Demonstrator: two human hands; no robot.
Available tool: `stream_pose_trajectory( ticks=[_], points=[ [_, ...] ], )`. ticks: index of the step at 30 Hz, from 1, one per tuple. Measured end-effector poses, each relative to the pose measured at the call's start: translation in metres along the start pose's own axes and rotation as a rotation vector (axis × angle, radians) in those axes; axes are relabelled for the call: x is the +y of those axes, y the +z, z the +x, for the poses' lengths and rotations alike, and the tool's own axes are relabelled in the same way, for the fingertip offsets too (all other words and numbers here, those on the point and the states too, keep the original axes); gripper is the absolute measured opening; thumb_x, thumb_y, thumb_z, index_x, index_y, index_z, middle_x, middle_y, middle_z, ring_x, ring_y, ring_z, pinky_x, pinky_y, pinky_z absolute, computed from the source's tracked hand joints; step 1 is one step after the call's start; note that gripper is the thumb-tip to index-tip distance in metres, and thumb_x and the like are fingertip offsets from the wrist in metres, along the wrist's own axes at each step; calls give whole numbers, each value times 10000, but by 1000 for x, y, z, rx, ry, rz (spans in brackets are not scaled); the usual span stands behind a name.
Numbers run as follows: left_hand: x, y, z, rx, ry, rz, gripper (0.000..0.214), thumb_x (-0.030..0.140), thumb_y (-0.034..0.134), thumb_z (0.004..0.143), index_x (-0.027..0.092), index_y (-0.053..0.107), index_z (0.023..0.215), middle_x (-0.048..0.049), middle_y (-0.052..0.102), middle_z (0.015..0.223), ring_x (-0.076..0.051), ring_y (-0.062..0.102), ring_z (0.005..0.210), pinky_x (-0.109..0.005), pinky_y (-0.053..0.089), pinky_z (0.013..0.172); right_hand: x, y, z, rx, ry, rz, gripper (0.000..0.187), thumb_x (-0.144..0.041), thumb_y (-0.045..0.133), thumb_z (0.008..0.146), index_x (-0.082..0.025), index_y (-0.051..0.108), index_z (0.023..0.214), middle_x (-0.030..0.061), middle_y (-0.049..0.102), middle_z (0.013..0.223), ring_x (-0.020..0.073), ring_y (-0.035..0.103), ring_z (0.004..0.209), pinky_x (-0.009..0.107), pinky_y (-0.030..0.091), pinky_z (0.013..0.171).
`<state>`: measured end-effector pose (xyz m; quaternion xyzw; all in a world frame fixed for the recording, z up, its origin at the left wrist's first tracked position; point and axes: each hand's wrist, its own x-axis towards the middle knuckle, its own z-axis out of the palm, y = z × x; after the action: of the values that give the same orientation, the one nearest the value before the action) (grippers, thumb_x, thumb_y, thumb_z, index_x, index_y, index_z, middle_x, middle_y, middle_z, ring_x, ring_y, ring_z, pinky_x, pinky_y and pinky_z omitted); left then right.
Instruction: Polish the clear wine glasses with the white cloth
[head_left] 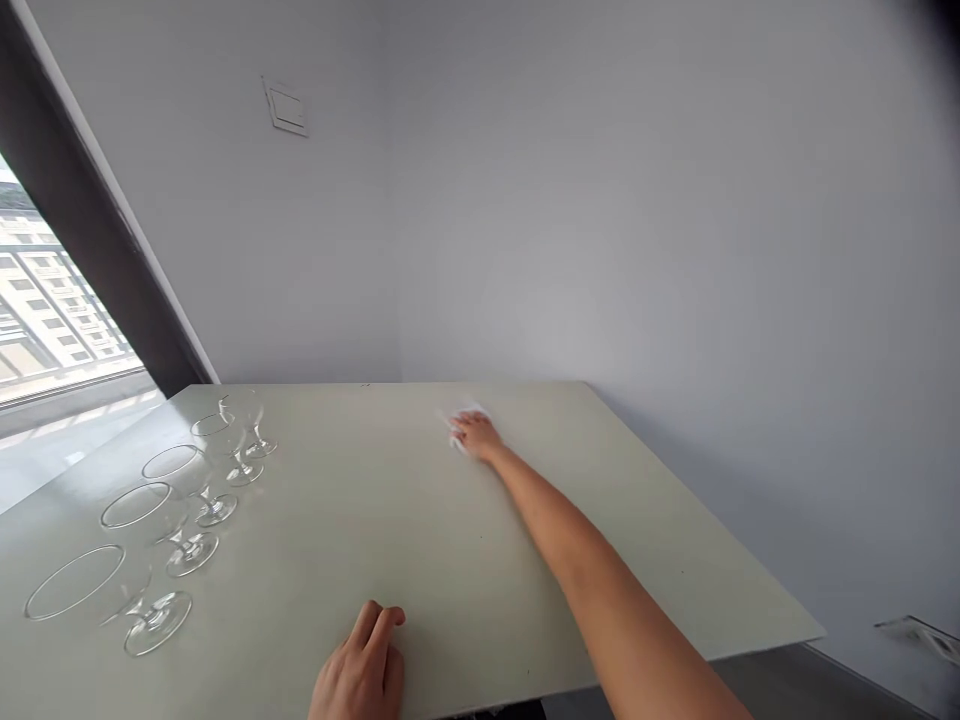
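Observation:
Far out on the pale table, my right hand presses down on a white cloth or tissue. The cloth is mostly under the palm and fingers; its edges show, a little blurred. At the near edge, my left hand rests with its fingers loosely curled and nothing visible in them. Several clear stemmed glasses stand upright in a row along the left side, from the nearest glass to the farthest glass. Neither hand touches them.
Grey walls meet behind the table, one running along its right side. A wall switch sits at upper left. Beside a dark window frame, buildings show through the window. A small wall fixture is at lower right.

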<state>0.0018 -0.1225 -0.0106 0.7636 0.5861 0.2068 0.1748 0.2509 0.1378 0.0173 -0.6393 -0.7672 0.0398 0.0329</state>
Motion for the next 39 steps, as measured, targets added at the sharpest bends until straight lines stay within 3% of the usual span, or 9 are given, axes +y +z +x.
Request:
stream_pose_trajectory(
  ticks=[4, 9, 12, 16, 20, 26, 29, 33, 39],
  points=[
    [2, -1, 0, -5, -27, 21, 222, 206, 327, 812, 274, 511, 916, -33, 556, 901, -155, 575, 644, -275, 396, 582, 88, -8, -15, 20, 282, -25, 498, -404, 206, 918, -222, 311, 1370, 82, 276, 1438, 284, 240, 1295, 460, 186, 1021],
    [5, 0, -1, 8, -9, 40, 231, 214, 307, 826, 277, 510, 915, -23, 551, 907, -149, 580, 650, -266, 380, 553, 181, -13, -73, 34, 602, -41, 518, -399, 160, 912, -219, 292, 1380, 112, 261, 1439, 298, 253, 1288, 480, 196, 1006],
    [4, 1, -2, 15, 9, 65, 241, 209, 299, 832, 275, 514, 917, -21, 552, 914, -144, 580, 645, -266, 378, 561, 214, -13, -112, 50, 741, -45, 526, -401, 143, 908, -222, 293, 1380, 114, 252, 1441, 310, 248, 1288, 484, 204, 999],
    [4, 4, -5, 14, 36, 104, 239, 208, 312, 826, 274, 524, 912, -25, 555, 921, -144, 575, 637, -269, 368, 554, 227, -9, -142, 72, 831, -49, 536, -414, 124, 905, -232, 296, 1379, 99, 248, 1445, 329, 240, 1288, 482, 214, 995],
    [5, 6, -6, 36, 54, 132, 240, 190, 321, 817, 275, 527, 907, -28, 554, 919, -154, 571, 676, -278, 357, 563, 212, 0, -149, 83, 799, -70, 537, -413, 127, 907, -219, 305, 1374, 112, 268, 1434, 336, 248, 1286, 488, 203, 1000],
    [8, 3, -7, 16, 80, 144, 268, 154, 310, 810, 252, 535, 916, -34, 550, 926, -154, 554, 685, -293, 348, 587, 155, 13, -152, 77, 556, -113, 507, -405, 183, 913, -228, 303, 1373, 82, 276, 1437, 291, 237, 1302, 451, 193, 1024],
    [8, 2, -7, 16, 89, 145, 275, 148, 309, 810, 252, 537, 922, -32, 544, 929, -149, 545, 677, -286, 335, 574, 113, 19, -159, 70, 365, -124, 496, -413, 242, 907, -245, 316, 1368, 54, 280, 1440, 270, 221, 1314, 432, 189, 1042],
    [9, 1, -8, 10, 108, 150, 284, 149, 300, 816, 244, 540, 933, -34, 539, 926, -148, 533, 659, -288, 326, 572, 40, 21, -183, 47, -7, -28, 531, -478, 243, 903, -239, 308, 1373, 54, 245, 1453, 256, 155, 1340, 444, 172, 1066],
    [17, -13, -9, -7, 70, -51, 285, 135, 320, 786, 241, 555, 906, -21, 537, 869, -134, 501, 648, -280, 350, 623, -55, 1, -236, -62, -409, 210, 566, -505, 350, 875, -245, 294, 1374, 21, 170, 1476, 228, 44, 1358, 430, 118, 1101]
  ],
)
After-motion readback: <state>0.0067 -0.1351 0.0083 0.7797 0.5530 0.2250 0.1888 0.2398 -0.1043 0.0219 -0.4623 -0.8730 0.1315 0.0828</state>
